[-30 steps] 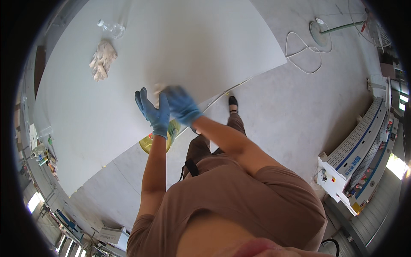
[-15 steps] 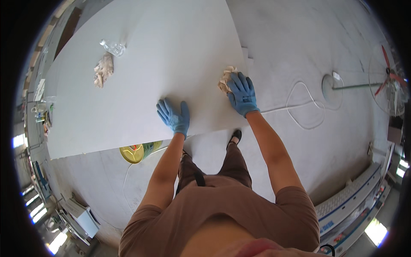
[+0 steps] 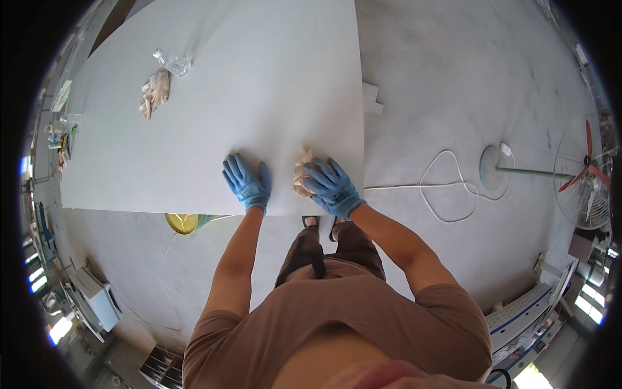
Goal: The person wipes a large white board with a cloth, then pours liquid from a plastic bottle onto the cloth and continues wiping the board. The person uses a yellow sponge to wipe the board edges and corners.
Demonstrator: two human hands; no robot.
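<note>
Floor: grey concrete floor [image 3: 453, 97] spreads all around a large white flat panel serving as the tabletop [image 3: 246, 84].
Left hand: the left hand [image 3: 247, 183] in a blue glove lies flat on the tabletop near its front edge, fingers spread wide, holding nothing.
Right hand: the right hand [image 3: 332, 187], also blue-gloved, presses down on a crumpled beige rag [image 3: 302, 174], fingers spread over its right side; the rag sits on the tabletop close to the front right corner, just beside the left hand.
Far side: a second crumpled beige cloth [image 3: 154, 94] lies on the tabletop's left part, with a small clear plastic bottle [image 3: 173, 63] just beyond it.
Below the edge: a round yellow container [image 3: 182, 222] shows on the floor under the front edge.
Right: a white cable [image 3: 447, 188] loops across the floor toward a standing fan with red blades [image 3: 586, 172].
</note>
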